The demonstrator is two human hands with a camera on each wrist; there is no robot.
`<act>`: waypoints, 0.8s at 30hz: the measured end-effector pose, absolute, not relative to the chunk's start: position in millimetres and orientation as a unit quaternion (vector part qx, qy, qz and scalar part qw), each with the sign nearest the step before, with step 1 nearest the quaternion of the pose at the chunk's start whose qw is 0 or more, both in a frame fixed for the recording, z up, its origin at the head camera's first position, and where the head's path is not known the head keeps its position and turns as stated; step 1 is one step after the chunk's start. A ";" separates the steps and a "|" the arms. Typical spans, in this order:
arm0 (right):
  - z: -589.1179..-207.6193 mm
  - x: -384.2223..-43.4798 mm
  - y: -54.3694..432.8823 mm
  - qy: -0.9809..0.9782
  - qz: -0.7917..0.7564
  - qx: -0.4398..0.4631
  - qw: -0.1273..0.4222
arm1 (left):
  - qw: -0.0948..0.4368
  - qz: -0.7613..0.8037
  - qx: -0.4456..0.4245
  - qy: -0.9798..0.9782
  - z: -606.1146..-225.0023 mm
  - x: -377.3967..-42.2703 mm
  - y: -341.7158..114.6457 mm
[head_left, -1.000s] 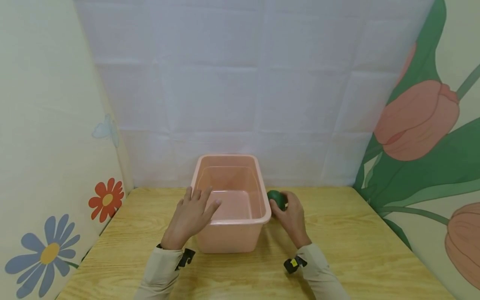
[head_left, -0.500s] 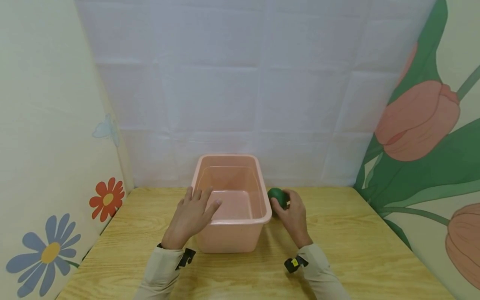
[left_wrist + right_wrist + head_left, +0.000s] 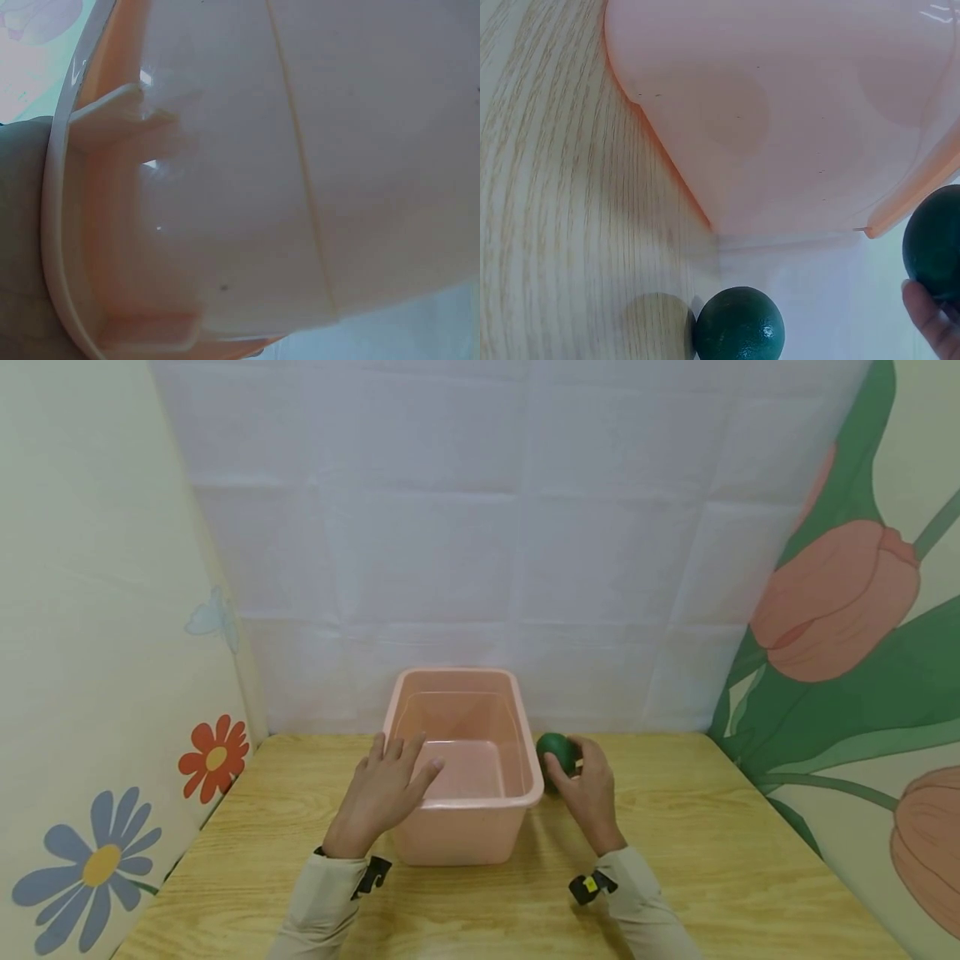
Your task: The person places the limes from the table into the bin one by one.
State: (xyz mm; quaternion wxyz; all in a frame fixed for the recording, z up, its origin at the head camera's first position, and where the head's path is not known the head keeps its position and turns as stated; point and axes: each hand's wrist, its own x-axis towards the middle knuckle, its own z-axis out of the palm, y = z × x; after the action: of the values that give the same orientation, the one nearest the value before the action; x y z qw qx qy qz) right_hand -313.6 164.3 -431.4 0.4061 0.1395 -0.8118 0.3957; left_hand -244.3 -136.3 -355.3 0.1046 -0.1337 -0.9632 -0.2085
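A pink plastic basin (image 3: pixel 457 835) stands on the table. My left hand (image 3: pixel 378 793) lies over its near left rim, fingers spread and fairly straight. Beside the basin's right wall, my right hand (image 3: pixel 588 789) holds a smooth dark green ball (image 3: pixel 555 752) between thumb and fingers. The right wrist view shows that held green ball (image 3: pixel 936 244) at its right edge, with a fingertip against it. A second dark green ball (image 3: pixel 739 326) rests low down in that view, near the basin; in the head view I cannot make it out.
The wood-grain table (image 3: pixel 697 860) extends on both sides of the basin. A white cloth backdrop (image 3: pixel 450 543) hangs right behind it. Flower-printed sheets (image 3: pixel 840 602) stand at the left and right.
The green ball in my right hand has risen slightly, and the hand has shifted a little with it. My left hand and the basin have stayed in place.
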 end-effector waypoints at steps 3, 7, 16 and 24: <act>-430.4 -312.9 164.3 -0.811 0.395 0.139 0.408 | 0.106 -0.213 -0.133 -0.962 -354.8 -244.1 -136.1; -427.6 -310.7 163.4 -0.808 0.396 0.144 0.412 | 0.101 -0.215 -0.132 -0.962 -354.1 -244.2 -136.1; -422.4 -307.3 162.4 -0.798 0.412 0.156 0.411 | 0.095 -0.215 -0.130 -0.963 -353.4 -244.2 -136.1; -421.3 -306.7 161.6 -0.794 0.411 0.161 0.418 | 0.096 -0.218 -0.131 -0.962 -353.4 -243.8 -136.5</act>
State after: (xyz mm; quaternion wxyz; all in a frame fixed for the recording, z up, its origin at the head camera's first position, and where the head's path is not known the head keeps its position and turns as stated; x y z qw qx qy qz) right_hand -306.7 161.6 -421.3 0.4179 0.1609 -0.7942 0.4107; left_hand -243.8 -136.5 -353.4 0.0961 -0.1313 -0.9624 -0.2176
